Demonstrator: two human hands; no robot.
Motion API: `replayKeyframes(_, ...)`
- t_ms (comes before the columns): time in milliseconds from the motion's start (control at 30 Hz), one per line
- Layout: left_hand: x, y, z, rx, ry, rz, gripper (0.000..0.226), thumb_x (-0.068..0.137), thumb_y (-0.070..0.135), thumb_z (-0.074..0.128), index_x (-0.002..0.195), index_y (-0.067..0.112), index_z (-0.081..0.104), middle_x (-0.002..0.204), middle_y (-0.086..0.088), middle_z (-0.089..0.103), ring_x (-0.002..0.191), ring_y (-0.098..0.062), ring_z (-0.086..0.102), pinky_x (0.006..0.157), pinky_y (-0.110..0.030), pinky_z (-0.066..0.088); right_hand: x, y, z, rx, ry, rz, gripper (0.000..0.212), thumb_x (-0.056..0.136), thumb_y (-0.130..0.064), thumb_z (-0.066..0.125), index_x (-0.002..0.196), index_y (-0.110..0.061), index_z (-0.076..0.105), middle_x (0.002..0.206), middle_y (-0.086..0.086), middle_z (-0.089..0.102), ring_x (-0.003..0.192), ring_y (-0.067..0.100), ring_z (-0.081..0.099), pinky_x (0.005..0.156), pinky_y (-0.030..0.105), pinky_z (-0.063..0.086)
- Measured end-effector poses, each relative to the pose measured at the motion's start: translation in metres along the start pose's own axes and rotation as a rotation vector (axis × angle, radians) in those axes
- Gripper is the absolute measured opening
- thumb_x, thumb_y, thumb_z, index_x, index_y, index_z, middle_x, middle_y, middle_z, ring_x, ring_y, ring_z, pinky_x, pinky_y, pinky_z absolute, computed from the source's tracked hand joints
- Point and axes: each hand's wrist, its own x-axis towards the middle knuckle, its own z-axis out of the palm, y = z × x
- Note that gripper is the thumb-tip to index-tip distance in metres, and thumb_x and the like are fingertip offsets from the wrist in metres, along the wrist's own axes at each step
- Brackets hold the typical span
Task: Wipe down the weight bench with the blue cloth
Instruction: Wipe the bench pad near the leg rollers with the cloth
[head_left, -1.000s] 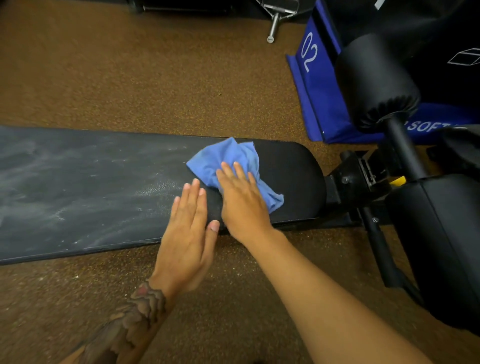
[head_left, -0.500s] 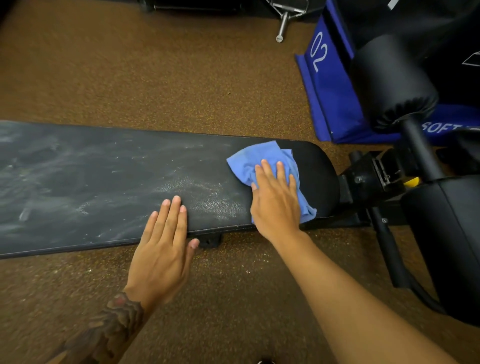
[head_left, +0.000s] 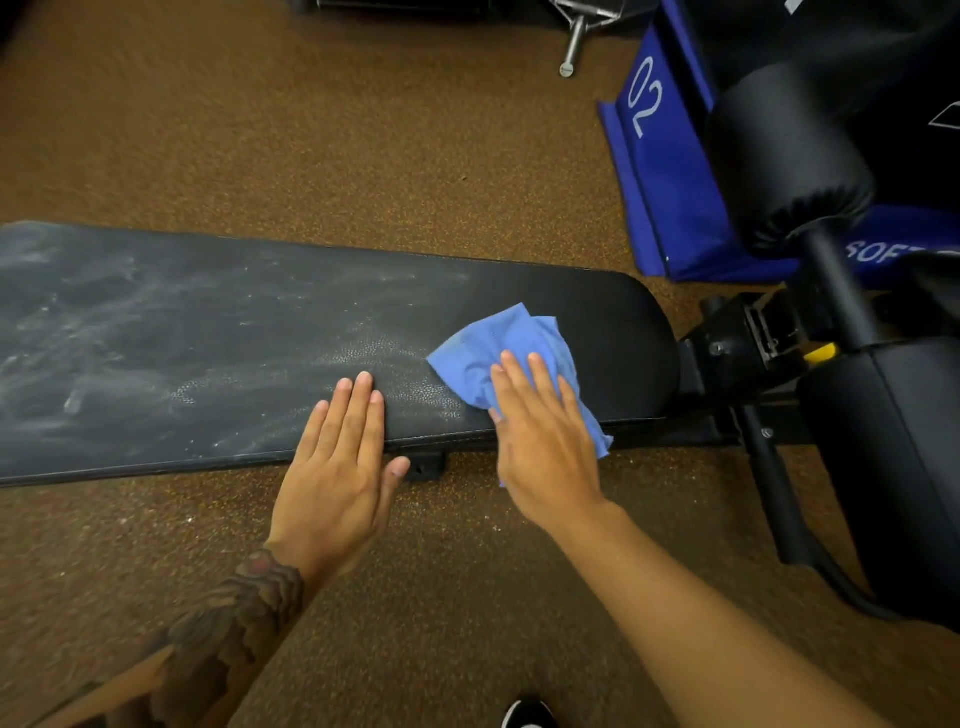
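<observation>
A long black weight bench pad (head_left: 208, 338) lies across the view, streaked with whitish residue on its left and middle, darker at its right end. The crumpled blue cloth (head_left: 498, 343) sits on the right part of the pad. My right hand (head_left: 545, 436) presses flat on the cloth with straight fingers, near the pad's front edge. My left hand (head_left: 343, 457) rests flat on the front edge of the pad, just left of the cloth, fingers straight and together.
The bench's black frame and hinge (head_left: 753, 343) continue to the right, with a padded roller (head_left: 784, 156) and a second black pad (head_left: 893, 457). A blue soft box marked 02 (head_left: 660, 171) stands behind. A metal bar end (head_left: 571, 47) lies on the brown floor (head_left: 311, 130). A shoe tip (head_left: 527, 717) shows below.
My right hand has slid the cloth right toward the pad's end, then a little back left. My left hand has shifted along the front edge, staying flat on the pad.
</observation>
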Motion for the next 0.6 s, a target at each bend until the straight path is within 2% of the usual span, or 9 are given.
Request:
replayKeyframes(67,-0.001,0.0,0.0,0.007,-0.006,-0.002,0.067,0.099,0.044,0.024,0.146,-0.004,0.02,0.157,-0.02,0.01,0.147,-0.03,0.005,0.118,-0.047,0.012,0.017,0.01,-0.008,-0.023,-0.047,0.049,0.048,0.101,-0.031,0.026,0.145,-0.016,0.038,0.154,0.0,0.033,0.145,0.027,0.019,0.116,0.048,0.018)
replayKeyframes(100,-0.001,0.0,-0.001,0.01,-0.005,-0.003,0.068,0.099,0.044,0.024,0.147,-0.004,0.019,0.157,-0.019,0.01,0.147,-0.03,0.005,0.118,-0.047,0.012,0.03,0.015,-0.01,-0.035,-0.064,0.082,0.048,0.102,-0.033,0.023,0.146,-0.019,0.035,0.156,-0.002,0.028,0.146,0.026,0.014,0.116,0.046,0.014)
replayKeyframes(200,-0.001,0.0,0.0,0.017,-0.001,-0.006,0.068,0.099,0.046,0.023,0.147,-0.003,0.019,0.157,-0.019,0.01,0.147,-0.03,0.005,0.118,-0.046,0.011,0.071,0.019,-0.009,-0.092,-0.06,0.153,0.046,0.103,-0.034,0.025,0.148,-0.023,0.028,0.159,-0.005,0.02,0.147,0.027,0.008,0.116,0.047,0.01)
replayKeyframes(367,-0.002,0.001,0.001,0.02,0.004,-0.017,0.068,0.099,0.045,0.024,0.147,-0.003,0.019,0.157,-0.019,0.01,0.147,-0.03,0.005,0.118,-0.046,0.011,0.099,-0.004,-0.001,-0.081,-0.037,0.193,0.046,0.104,-0.029,0.027,0.149,-0.018,0.025,0.159,-0.002,0.017,0.147,0.029,0.005,0.117,0.047,0.007)
replayKeyframes(467,-0.001,0.003,0.001,0.01,0.003,-0.021,0.068,0.099,0.045,0.023,0.147,-0.003,0.02,0.157,-0.019,0.011,0.147,-0.03,0.006,0.118,-0.047,0.012,0.084,-0.014,-0.002,-0.021,-0.046,0.105,0.046,0.103,-0.026,0.03,0.148,-0.016,0.027,0.159,-0.001,0.019,0.147,0.028,0.008,0.117,0.046,0.01)
replayKeyframes(600,-0.001,0.003,0.001,-0.01,0.005,-0.021,0.068,0.098,0.044,0.024,0.145,-0.005,0.023,0.156,-0.02,0.014,0.146,-0.031,0.009,0.118,-0.047,0.013,0.03,-0.019,-0.004,0.052,-0.078,-0.064,0.045,0.102,-0.024,0.033,0.145,-0.011,0.037,0.155,0.004,0.032,0.145,0.028,0.019,0.117,0.048,0.018)
